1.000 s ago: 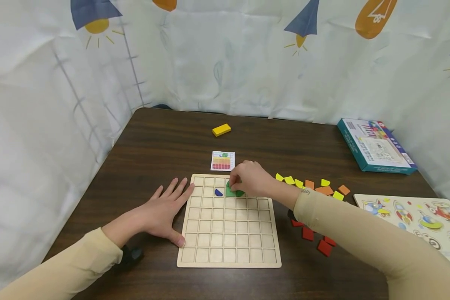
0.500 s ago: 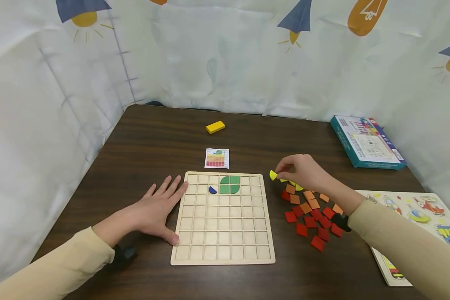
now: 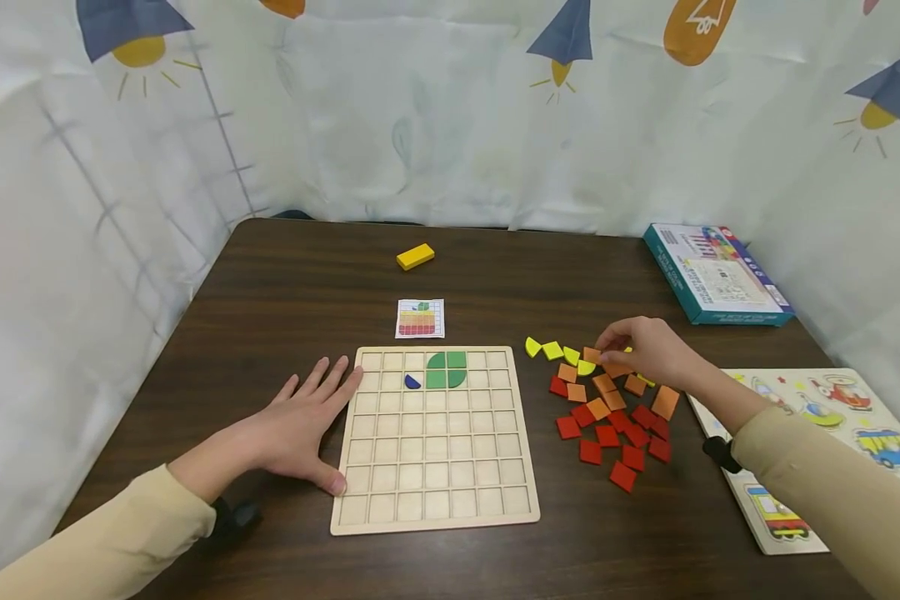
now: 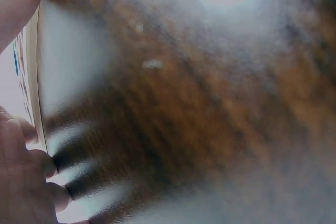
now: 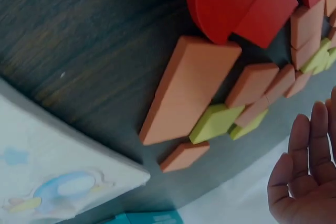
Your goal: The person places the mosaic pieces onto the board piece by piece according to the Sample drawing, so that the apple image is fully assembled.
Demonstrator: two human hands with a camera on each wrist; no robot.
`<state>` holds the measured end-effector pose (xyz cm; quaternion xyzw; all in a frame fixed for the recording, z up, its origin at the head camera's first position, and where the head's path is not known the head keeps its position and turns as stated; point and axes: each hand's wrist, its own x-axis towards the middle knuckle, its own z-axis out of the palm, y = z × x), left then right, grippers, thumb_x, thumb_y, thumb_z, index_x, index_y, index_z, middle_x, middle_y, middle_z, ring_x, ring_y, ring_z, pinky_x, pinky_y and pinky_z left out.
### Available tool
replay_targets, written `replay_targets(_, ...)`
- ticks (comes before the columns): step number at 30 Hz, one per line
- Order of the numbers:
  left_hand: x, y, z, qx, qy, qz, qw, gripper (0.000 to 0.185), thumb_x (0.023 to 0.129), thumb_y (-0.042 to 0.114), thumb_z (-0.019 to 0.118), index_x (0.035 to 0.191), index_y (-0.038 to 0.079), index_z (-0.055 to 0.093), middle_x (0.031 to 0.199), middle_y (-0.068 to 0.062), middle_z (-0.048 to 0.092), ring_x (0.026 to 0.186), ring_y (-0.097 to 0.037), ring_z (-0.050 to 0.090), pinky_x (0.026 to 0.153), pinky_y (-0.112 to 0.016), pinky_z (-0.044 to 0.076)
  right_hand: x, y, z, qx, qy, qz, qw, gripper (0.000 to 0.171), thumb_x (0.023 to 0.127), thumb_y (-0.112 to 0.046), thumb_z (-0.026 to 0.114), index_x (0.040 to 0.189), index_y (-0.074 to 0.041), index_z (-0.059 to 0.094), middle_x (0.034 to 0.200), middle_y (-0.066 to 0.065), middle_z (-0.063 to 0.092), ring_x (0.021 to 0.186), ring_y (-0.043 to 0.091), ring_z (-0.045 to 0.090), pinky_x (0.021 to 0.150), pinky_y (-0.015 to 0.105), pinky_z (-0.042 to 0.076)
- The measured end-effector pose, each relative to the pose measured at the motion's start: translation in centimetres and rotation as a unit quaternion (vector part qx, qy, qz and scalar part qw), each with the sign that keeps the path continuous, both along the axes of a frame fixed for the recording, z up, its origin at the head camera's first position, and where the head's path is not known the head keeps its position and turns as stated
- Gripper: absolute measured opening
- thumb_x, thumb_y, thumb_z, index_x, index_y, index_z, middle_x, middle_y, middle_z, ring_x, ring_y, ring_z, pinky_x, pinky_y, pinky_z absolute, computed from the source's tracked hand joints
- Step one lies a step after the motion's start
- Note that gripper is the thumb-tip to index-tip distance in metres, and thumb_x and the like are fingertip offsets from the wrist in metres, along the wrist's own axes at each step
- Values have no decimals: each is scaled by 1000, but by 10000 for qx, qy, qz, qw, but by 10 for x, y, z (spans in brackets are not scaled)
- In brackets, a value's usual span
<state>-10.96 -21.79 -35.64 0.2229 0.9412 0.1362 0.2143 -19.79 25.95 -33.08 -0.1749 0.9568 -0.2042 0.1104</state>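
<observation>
wooden grid board (image 3: 435, 508) sits center frame; left hand (image 3: 300, 425) lies flat with fingers spread against its left edge. right hand (image 3: 641, 350), fingers loosely curved, hovers over the tile pile (image 3: 607, 408) at right; a grip can't be confirmed. tiles look light, stiff, smooth; pinch by edges.

Loose yellow, orange, red tiles (image 3: 607, 408) lie seemingly flat, right of grid board (image 3: 435, 492).
</observation>
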Motion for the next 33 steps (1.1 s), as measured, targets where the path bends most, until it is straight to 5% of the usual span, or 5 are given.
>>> replay_targets(15,0,-1,4,-39,31,83,10000,148,57,71,87,164,4,9,170,-28,3,155,-56,1,114,-80,8,-8,-19,-5,-44,-38,233,9997,12,94,-7,73,105,-3,75,91,5,74,81,16,65,68,32,56)
replay_targets(21,1,-2,5,-52,-7,109,9999,148,58,72,86,164,4,8,170,-28,2,155,-55,0,114,-80,8,-21,-40,-10,31,-83,288,9995,26,94,-9,73,118,0,72,112,15,73,99,27,69,85,43,59)
replay_targets(26,2,-1,5,2,-58,92,9999,148,59,72,86,164,3,7,170,-28,1,155,-55,0,114,-80,8,-28,-59,-13,62,-37,840,9964,39,92,-9,76,130,-3,68,126,19,67,109,34,64,92,49,56)
replay_targets(33,2,2,5,-5,-96,101,9999,147,59,72,86,164,4,8,171,-27,2,155,-54,1,115,-80,7,-38,-75,-17,276,25,1536,9877,38,90,-5,76,128,-7,71,118,14,66,105,30,64,90,44,56)
